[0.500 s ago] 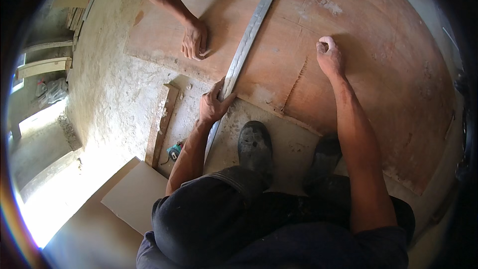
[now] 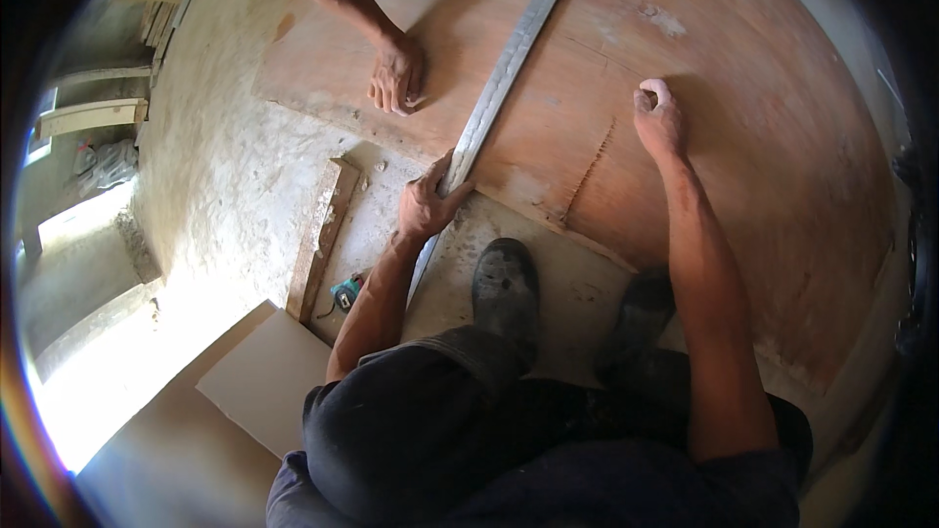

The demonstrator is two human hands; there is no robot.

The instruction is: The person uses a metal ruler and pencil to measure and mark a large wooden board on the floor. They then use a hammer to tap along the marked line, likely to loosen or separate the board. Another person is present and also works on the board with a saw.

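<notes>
A long metal straightedge (image 2: 509,68) lies diagonally over a reddish plywood sheet (image 2: 753,196) and runs past its near edge. Around the straightedge, at that edge, my left hand (image 2: 427,200) is closed, thumb to the right. Over the sheet to the right, my right hand (image 2: 657,117) is curled with thumb and forefinger together; what they hold, if anything, I cannot make out. Another person's hand (image 2: 396,76) rests on the sheet left of the straightedge, fingers bent downward. A teal tape measure (image 2: 345,295) sits on the floor beside my left forearm.
A short board (image 2: 323,230) lies on the rough concrete floor (image 2: 205,186). Pale panels (image 2: 256,381) are at lower left, beside bright sunlight. Scrap timber (image 2: 93,117) and a plastic bag (image 2: 108,164) are at the far left. My boots (image 2: 506,293) stand by the sheet's near edge.
The whole view has shifted slightly, with the sheet, straightedge and hands appearing a little further right. My grip and the other person's hand look much the same.
</notes>
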